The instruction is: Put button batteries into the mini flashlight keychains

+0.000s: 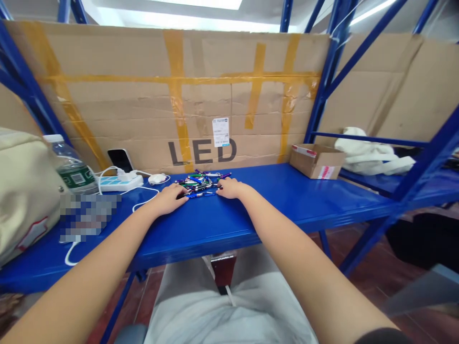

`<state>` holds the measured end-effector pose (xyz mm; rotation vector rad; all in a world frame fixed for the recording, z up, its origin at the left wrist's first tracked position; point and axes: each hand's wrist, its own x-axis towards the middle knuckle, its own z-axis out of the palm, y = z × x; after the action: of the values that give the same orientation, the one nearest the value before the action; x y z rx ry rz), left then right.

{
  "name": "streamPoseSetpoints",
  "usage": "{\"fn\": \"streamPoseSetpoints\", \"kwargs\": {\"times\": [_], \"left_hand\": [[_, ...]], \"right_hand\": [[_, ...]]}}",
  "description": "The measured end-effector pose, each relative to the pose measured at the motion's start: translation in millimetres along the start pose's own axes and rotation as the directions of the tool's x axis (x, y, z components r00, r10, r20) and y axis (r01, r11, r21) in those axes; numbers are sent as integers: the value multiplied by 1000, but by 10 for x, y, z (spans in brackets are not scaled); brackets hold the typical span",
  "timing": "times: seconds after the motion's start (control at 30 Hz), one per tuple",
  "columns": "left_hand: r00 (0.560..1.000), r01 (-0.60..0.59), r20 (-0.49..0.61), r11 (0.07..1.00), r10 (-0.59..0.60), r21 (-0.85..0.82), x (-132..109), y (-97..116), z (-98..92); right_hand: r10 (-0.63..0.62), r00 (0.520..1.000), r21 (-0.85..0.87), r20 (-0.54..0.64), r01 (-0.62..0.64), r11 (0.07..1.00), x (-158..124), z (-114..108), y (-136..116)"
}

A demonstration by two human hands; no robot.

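A loose pile of pens (201,179) in blue, green, purple and black lies on the blue tabletop, pointing in mixed directions. My left hand (169,198) is at the pile's left edge, fingers curled around pen ends, with the thumb close to the surface. From the right, my right hand (230,188) closes on the other side of the pile, fingers bent over dark pen ends. A blue pen (196,195) lies along the near edge between both hands. My fingertips are partly hidden among the pens.
A white power strip (120,182) with cables, a phone (120,160), a water bottle (73,169) and a cream bag (27,191) stand left. A small cardboard box (316,161) sits at the right. Taped cardboard (201,105) walls the back; blue posts (319,105) frame the table.
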<state>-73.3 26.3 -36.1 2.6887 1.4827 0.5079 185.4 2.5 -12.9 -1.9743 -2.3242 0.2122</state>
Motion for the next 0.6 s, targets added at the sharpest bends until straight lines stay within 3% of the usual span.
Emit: {"fn": "streamPoseSetpoints", "kwargs": {"times": [0.1, 0.6], "left_hand": [[999, -27, 41, 1000, 28, -6, 0, 26, -17], [994, -96, 44, 995, 97, -26, -10, 110, -48]], "right_hand": [[0, 1000, 12, 4, 0, 1000, -24, -13, -6], [-2, 1000, 41, -3, 2, 999, -39, -9, -13]]}}
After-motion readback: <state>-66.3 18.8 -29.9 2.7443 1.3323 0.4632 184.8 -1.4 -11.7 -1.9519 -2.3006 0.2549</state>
